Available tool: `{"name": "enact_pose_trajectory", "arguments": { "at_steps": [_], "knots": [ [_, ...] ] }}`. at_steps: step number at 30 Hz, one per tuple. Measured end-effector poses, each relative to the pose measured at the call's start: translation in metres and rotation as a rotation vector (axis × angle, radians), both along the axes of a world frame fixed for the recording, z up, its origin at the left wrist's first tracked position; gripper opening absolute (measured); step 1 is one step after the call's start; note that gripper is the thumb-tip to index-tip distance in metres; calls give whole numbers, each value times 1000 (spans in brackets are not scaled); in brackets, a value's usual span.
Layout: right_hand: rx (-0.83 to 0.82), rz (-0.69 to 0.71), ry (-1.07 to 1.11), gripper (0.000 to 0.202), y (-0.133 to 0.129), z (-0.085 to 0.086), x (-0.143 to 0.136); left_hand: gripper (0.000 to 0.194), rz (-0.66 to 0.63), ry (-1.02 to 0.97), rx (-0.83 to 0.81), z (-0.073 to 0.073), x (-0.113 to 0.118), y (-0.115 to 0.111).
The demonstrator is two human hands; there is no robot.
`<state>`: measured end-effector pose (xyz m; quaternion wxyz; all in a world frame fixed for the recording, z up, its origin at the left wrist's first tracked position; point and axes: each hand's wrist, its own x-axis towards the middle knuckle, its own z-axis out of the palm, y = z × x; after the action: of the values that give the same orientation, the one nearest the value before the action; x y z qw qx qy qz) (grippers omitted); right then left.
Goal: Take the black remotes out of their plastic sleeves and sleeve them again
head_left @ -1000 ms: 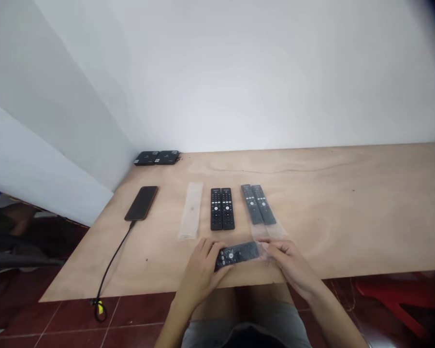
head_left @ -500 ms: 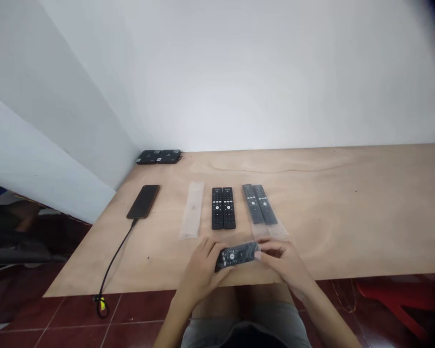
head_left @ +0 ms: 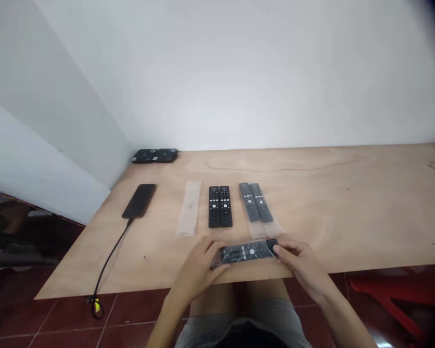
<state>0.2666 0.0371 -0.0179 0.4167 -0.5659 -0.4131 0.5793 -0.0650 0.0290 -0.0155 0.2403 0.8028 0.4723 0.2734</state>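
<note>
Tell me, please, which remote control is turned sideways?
The remote control held between the left hand and the right hand: it runs left to right, while the bare pair and the sleeved pair point toward the wall.

plain room: table (head_left: pixel 348 227), tiled floor (head_left: pixel 137 308)

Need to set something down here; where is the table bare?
Widest: the table right of the wrapped remotes and right hand. Smaller: between phone and flat plastic sleeve. Crowded: the middle, where unwrapped remotes lie between sleeve and wrapped remotes, with left hand and held remote just in front.
</note>
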Motion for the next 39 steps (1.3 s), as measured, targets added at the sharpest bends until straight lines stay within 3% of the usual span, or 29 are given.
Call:
{"name": "enact_pose_trajectory", "arguments": {
  "at_steps": [5,8,12,14,20,23,27,35,39],
  "knots": [
    [-34,-161,113,47,-8,-3,31,37,-32,28,-72,5,-15,-2],
    [-17,-164,114,46,-10,0,49,46,-28,55,-87,8,-30,-4],
    [14,-199,54,35,-10,0,63,19,30,51,-51,9,-42,-5],
    [71,-274,18,32,-8,-2,62,19,48,44,-42,8,-44,-5],
    [276,-343,6,38,13,2,23,17,67,63,-7,2,-41,-4],
    [352,-330,-134,46,29,6,-7,17,64,71,23,1,-41,-4],
    [373,-266,-351,53,49,5,-41,15,73,53,33,2,-40,-5],
    [392,37,-828,36,75,16,-81,17,76,51,55,1,-38,-5],
    [375,79,-939,26,88,21,-95,22,63,52,56,0,-39,-6]
  ]
}}
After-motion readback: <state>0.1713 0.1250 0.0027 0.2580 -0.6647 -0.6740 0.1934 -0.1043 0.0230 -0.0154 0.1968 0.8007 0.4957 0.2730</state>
